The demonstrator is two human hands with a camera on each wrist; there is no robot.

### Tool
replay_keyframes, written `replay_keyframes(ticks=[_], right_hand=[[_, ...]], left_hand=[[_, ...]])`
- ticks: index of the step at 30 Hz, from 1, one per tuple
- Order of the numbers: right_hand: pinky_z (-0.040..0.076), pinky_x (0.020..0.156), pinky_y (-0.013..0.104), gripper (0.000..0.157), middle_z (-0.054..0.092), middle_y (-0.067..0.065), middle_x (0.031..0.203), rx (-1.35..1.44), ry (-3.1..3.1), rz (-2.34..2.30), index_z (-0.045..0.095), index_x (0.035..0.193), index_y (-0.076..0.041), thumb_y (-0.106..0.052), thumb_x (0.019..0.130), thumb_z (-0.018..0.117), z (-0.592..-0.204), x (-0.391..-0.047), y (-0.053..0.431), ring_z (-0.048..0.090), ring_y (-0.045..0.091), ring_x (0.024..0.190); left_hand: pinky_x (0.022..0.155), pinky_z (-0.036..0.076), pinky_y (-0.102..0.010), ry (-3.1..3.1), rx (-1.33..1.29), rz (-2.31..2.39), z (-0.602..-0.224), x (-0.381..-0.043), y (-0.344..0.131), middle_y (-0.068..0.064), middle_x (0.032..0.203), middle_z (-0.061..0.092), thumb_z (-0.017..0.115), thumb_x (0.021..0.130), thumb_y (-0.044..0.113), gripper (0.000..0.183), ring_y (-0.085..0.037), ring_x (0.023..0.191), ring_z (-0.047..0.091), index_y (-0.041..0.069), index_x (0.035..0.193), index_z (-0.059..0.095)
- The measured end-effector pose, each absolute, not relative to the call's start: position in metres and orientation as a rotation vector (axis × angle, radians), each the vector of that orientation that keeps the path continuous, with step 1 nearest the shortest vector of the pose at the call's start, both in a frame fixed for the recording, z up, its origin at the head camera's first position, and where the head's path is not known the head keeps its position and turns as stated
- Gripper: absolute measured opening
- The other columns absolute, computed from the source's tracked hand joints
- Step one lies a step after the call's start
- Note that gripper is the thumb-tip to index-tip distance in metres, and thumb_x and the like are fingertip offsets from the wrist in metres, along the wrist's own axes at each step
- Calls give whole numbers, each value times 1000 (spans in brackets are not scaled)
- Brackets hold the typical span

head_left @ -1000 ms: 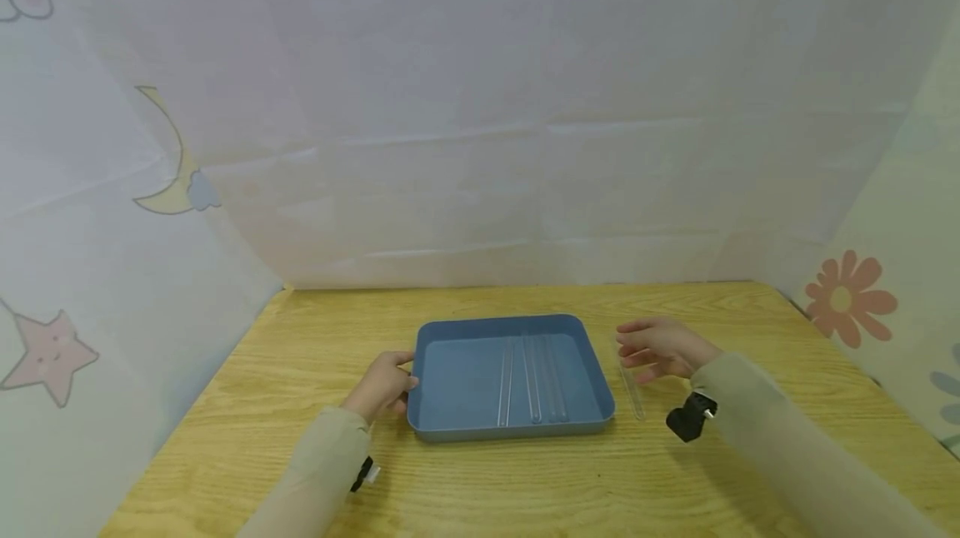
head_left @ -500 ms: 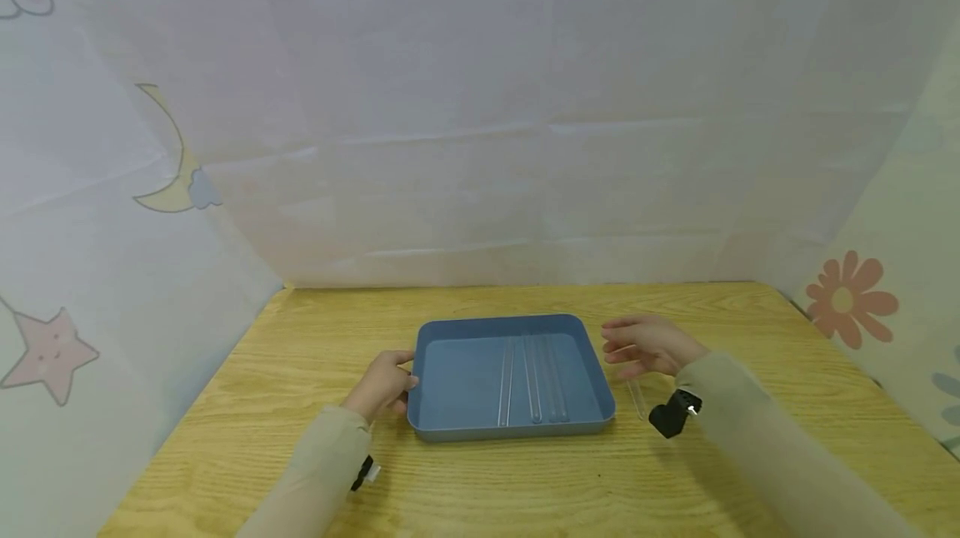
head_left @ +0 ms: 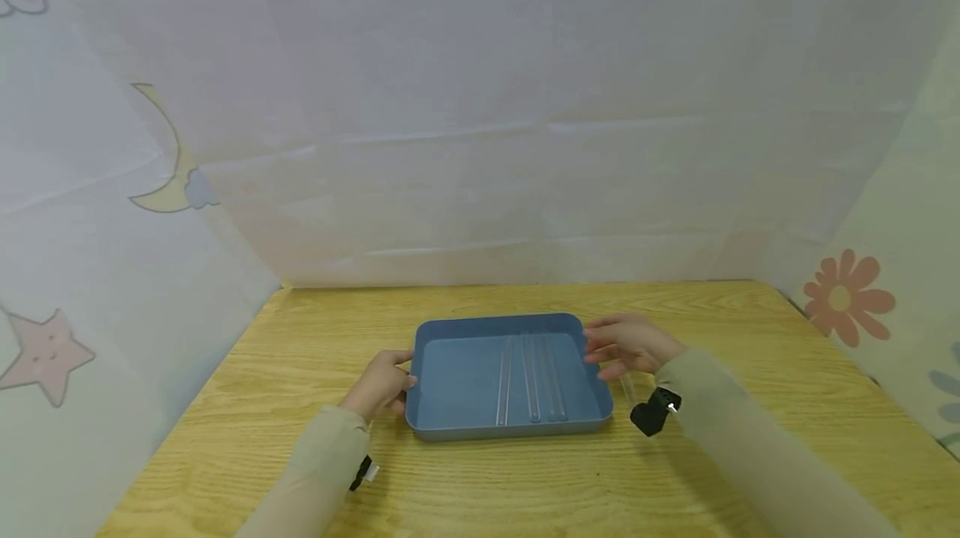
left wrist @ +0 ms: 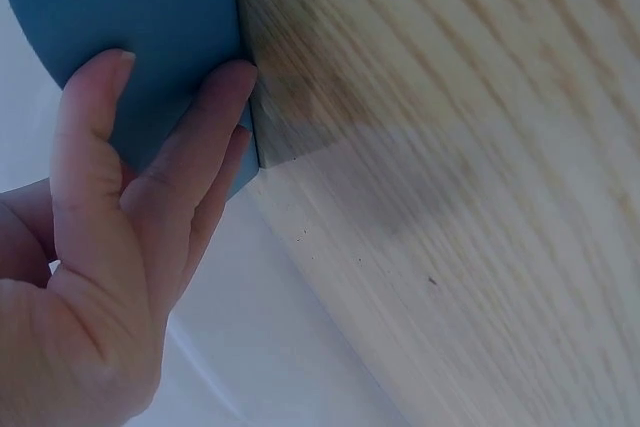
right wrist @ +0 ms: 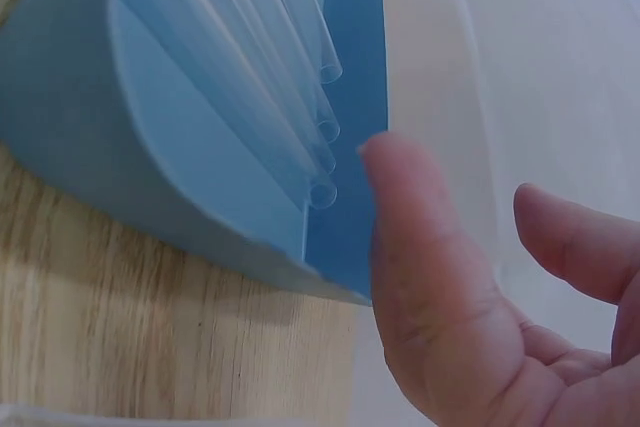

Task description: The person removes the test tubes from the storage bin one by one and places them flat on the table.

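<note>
A blue rectangular tray stands on the table with several clear test tubes lying side by side in its right half. My left hand is at the tray's left side; in the left wrist view its fairly straight fingers rest against the outer wall. At the right rim is my right hand, fingers loosely spread, with thumb and fingers apart and nothing between them. Another clear test tube lies on the table right of the tray, its far part hidden behind that hand.
The wooden table extends around the tray. Behind it hangs a pale sheet, with printed sheets at both sides. A black wrist camera sits under the right sleeve, close over the loose tube.
My right hand has moved left from above the loose test tube to the tray's right rim. The left hand and the tubes in the tray have stayed in place.
</note>
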State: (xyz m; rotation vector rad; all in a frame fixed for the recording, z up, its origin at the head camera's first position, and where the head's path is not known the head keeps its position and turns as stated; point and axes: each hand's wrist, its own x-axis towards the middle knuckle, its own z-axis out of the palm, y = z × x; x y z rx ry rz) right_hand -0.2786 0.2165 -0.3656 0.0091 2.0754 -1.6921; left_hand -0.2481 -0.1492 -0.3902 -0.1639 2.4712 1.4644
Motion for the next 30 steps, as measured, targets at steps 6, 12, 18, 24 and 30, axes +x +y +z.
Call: replay_keyframes(ticks=[6,12,18,24,30], right_hand=[[58,72,38,58,45,35,130,-8,2071,-1683,24,146,13,-12,102,50,-364,-280,208,65,23,94],[58,73,40,56,40,37,135,5,2055,-1687,23,147,13,-8,102,48,-365,-285,200,64,26,97],[57,74,42,54,45,35,131,27,2061,-1682,22,146,14,-6,102,46,-369,-289,196,64,26,96],[57,74,42,52,45,36,129,68,2057,-1672,22,146,16,0,100,44,-371,-293,188,61,35,103],[55,79,47,53,32,41,140,98,2047,-1635,19,146,16,0,101,42,-373,-297,177,46,48,123]], left_hand=[[52,51,-32,2465,-155,1474,-389,-247,-150,-29,114,60,50,96,-8,52,-24,68,62,-8,146,35],[53,52,-32,2471,-143,1471,-387,-246,-149,-29,110,62,50,96,-8,52,-25,69,63,-10,145,35],[50,50,-30,2468,-153,1465,-386,-246,-148,-29,112,61,50,96,-8,52,-24,68,63,-9,145,36],[50,50,-30,2464,-143,1475,-387,-245,-148,-30,113,61,50,96,-8,51,-24,68,63,-9,145,35],[49,50,-29,2463,-138,1477,-387,-245,-148,-26,108,63,50,96,-8,51,-24,67,63,-9,145,36]])
